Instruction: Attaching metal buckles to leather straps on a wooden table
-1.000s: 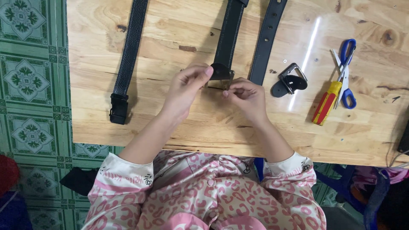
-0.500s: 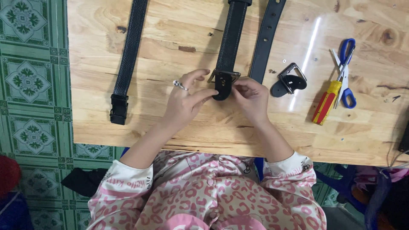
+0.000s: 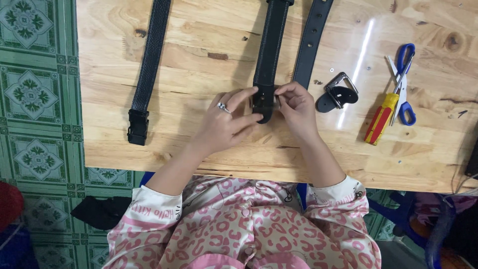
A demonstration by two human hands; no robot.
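A black leather belt (image 3: 271, 45) lies lengthwise down the middle of the wooden table (image 3: 199, 60), its near end between my hands. My left hand (image 3: 224, 124), with a ring on one finger, pinches that end from the left. My right hand (image 3: 297, 107) holds it from the right, fingers on a small metal buckle part at the belt's tip. A second black belt with punched holes (image 3: 311, 40) lies just right of it. A third, textured belt with a black clasp (image 3: 144, 74) lies to the left.
A loose metal buckle on a black leather tab (image 3: 337, 93) sits right of my right hand. Further right are a red-and-yellow screwdriver (image 3: 380, 119) and blue-handled scissors (image 3: 404, 74). Small screws dot the table. Green patterned floor tiles (image 3: 35, 99) lie to the left.
My hands have taken the middle belt's end between them and slid slightly toward me. The metal buckle piece now sits against the belt tip.
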